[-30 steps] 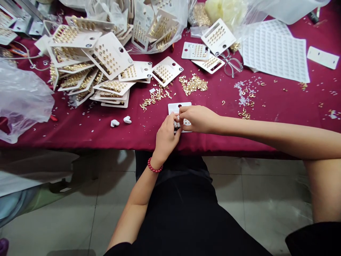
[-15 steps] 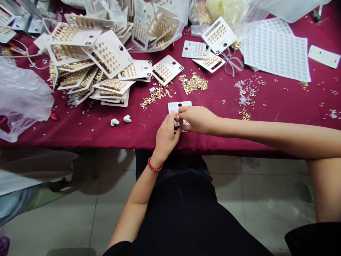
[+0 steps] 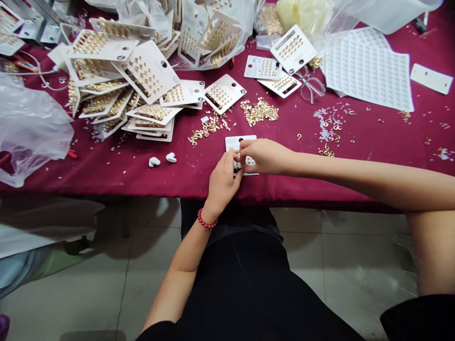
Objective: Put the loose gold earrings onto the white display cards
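Note:
A white earring card (image 3: 237, 142) lies at the front of the maroon tablecloth (image 3: 117, 182), partly covered by both hands. My left hand (image 3: 223, 182), with a red bead bracelet (image 3: 206, 221) on the wrist, holds the card's lower part. My right hand (image 3: 263, 156) comes in from the right, its fingertips pinched at the card's middle. A few small dark and gold pieces show on the card between my fingers. What the fingertips pinch is mostly hidden.
Stacks of gold-stud earring cards (image 3: 124, 80) rise behind my hands. Loose gold pieces (image 3: 259, 112) and two white lumps (image 3: 161, 159) lie nearby. Plastic bags (image 3: 28, 125), printed label sheets (image 3: 369, 71) and glasses (image 3: 313, 85) also sit on the table.
Both hands stay at the card with only slight finger movement. The whole view has shifted a little.

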### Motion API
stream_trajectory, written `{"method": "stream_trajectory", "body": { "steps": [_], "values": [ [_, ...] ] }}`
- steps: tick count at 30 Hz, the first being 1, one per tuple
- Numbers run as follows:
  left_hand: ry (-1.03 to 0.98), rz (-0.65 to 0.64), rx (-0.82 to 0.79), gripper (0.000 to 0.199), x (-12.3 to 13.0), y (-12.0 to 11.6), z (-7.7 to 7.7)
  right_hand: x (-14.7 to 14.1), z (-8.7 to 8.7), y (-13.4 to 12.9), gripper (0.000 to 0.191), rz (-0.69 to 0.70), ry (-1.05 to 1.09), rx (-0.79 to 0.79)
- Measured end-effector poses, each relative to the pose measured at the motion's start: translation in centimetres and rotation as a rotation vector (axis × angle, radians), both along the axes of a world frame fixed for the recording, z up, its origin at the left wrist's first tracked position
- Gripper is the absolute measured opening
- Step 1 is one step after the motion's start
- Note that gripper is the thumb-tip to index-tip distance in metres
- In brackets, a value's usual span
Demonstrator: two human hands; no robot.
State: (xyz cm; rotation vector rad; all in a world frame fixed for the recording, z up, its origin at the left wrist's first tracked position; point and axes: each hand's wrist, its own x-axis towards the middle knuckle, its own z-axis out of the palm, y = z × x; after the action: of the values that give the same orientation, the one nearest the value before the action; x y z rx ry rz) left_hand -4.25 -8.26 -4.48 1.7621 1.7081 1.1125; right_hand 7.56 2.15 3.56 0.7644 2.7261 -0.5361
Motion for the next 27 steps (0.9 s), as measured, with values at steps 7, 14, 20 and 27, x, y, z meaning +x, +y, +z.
{"method": "stream_trajectory", "body": {
  "steps": [7,14,20,27],
  "values": [
    [0.01,0.005,-0.008,0.027,0.02,0.05,-0.09,0.11,0.42,-0.53,0.018,0.054,-0.077,0.092],
    [0.022,0.008,-0.009,0.028,0.02,0.04,-0.18,0.08,0.18,-0.53,0.014,0.054,-0.088,0.108],
    [0.025,0.005,-0.005,0.025,0.03,0.02,-0.08,0.12,0.12,-0.46,0.014,0.053,-0.099,0.1],
    [0.046,0.008,-0.014,0.026,0.01,0.01,0.01,-0.17,0.74,-0.62,0.015,0.075,-0.158,0.103]
  ]
}}
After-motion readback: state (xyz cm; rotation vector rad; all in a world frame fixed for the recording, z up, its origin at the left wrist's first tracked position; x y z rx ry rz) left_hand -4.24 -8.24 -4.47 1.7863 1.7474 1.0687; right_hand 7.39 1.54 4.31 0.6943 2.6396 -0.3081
